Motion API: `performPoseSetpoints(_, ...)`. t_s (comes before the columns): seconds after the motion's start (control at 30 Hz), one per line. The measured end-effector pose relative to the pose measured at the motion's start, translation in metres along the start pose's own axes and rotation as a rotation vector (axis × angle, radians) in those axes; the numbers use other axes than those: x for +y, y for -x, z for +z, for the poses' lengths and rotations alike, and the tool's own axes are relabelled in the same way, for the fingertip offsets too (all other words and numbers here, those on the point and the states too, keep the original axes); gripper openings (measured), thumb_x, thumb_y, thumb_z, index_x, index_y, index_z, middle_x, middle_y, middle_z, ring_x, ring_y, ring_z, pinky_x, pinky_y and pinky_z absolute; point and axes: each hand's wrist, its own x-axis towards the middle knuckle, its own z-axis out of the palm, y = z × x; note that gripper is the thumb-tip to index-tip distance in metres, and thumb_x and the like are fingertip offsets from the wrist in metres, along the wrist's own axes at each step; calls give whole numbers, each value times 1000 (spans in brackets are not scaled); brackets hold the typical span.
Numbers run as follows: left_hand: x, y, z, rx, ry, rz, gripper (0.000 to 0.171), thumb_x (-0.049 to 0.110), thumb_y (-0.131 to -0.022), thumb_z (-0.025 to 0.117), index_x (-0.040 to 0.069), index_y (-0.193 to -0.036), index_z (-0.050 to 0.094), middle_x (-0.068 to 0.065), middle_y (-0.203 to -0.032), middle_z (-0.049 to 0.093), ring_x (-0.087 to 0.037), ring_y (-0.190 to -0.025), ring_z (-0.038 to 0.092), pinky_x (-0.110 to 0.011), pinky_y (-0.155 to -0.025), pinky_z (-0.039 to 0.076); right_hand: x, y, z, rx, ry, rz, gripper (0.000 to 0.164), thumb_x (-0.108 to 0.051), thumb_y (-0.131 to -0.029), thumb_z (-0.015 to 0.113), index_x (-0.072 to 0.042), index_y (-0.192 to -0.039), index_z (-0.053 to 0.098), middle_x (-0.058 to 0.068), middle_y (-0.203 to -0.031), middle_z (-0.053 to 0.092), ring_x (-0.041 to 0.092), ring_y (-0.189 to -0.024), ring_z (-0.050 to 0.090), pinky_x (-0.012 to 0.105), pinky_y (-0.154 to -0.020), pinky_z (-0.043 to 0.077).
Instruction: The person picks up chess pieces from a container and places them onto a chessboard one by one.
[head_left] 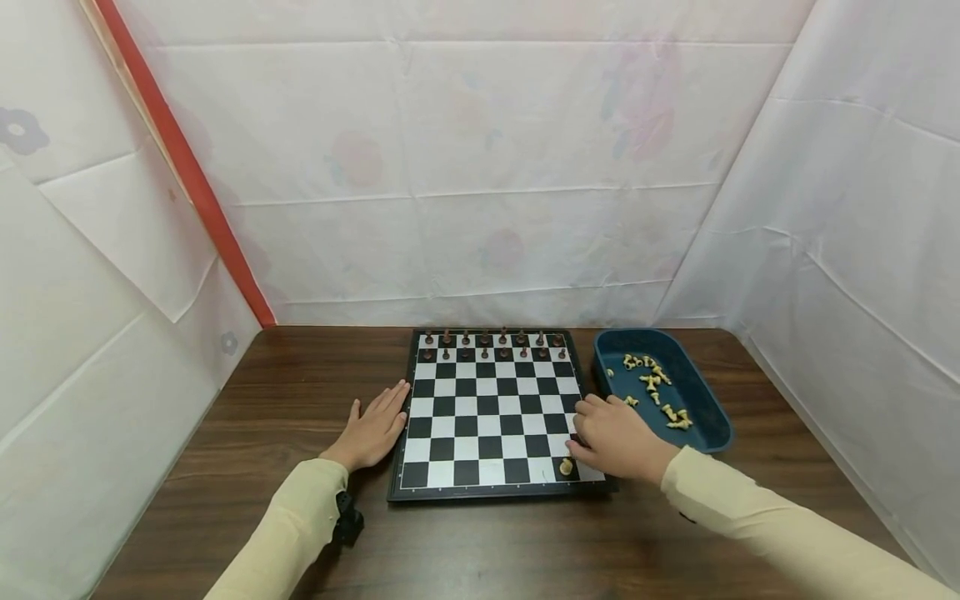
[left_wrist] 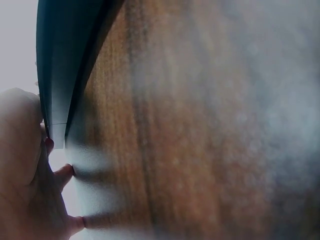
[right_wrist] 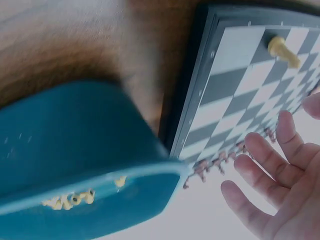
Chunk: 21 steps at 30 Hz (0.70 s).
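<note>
Rests left hand (head_left: 371,432), straight-fingered, against the board's (head_left: 487,407) left edge; poises right hand (head_left: 618,437), loosely bent, empty, over its right.

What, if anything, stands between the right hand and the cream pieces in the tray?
Only the left side of the tray: the right hand is over the right edge of the board, so it would probably have to lift over the tray's rim. Nothing visible covers the cream pieces.
</note>
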Motion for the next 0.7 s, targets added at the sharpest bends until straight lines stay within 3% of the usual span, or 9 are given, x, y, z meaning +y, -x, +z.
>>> performPoseSetpoints(0.13,0,-2,1,5,2,-1,53,23,-104,32,6,-152,20,-13,-157,19,-38,-141,20,-71,-103,3,14,1,-7,39,2,20,37,-39,-87,64,-19,-59,51,-4,-71,51,16,-70,45,31,-57,36)
performPoseSetpoints(0.2,1,-3,1,6,2,-2,53,23,-104,32,6,-152,20,-13,-157,19,-38,-141,20,-71,-103,3,22,3,-11,55,-2,36,38,-37,-87,64,-21,-57,47,-4,-69,49,18,-76,53,33,-61,43)
performPoseSetpoints(0.37,2,-2,2,6,-2,-3,53,24,-104,32,6,-152,21,-13,-157,20,-38,-141,20,-71,-103,4,44,10,-17,113,-3,62,38,-33,-87,65,-19,-56,47,-3,-68,47,20,-74,55,39,-64,49)
performPoseSetpoints(0.43,1,-1,2,8,-8,-3,53,24,-104,32,6,-152,21,-13,-157,20,-38,-140,21,-71,-102,4,54,14,-19,134,-2,69,37,-32,-86,66,-19,-56,48,-3,-67,46,16,-65,46,35,-57,43)
performPoseSetpoints(0.7,1,1,1,16,-6,-1,53,25,-104,32,5,-152,22,-13,-156,21,-38,-140,21,-71,-103,4,91,24,-12,147,-24,107,40,-21,-86,67,-18,-54,43,-2,-64,42,16,-59,36,28,-49,30)
